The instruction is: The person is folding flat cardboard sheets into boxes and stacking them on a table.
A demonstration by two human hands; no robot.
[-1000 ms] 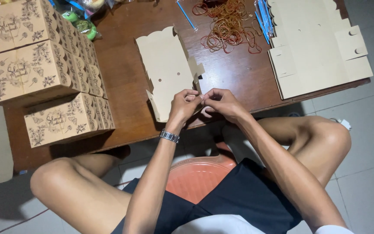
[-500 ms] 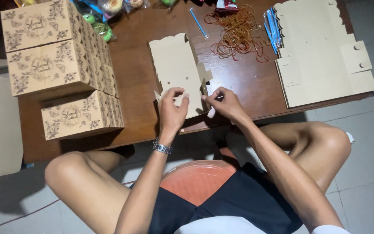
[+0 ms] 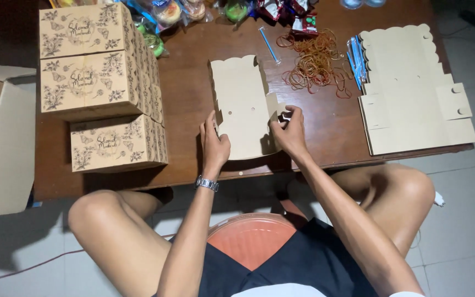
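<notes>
the left hand pinches the left edge of a flat tan box blank, fingers closed on the card. the right hand grips its right side tab, thumb and fingers shut on it. the blank lies between both hands on the brown table, with printed boxes stacked at the left, rubber bands and a pile of blanks at the right.

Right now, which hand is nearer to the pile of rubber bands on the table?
Right. The right hand grips the flat box blank just below-left of the rubber bands; the left hand holds the blank's far side.
</notes>
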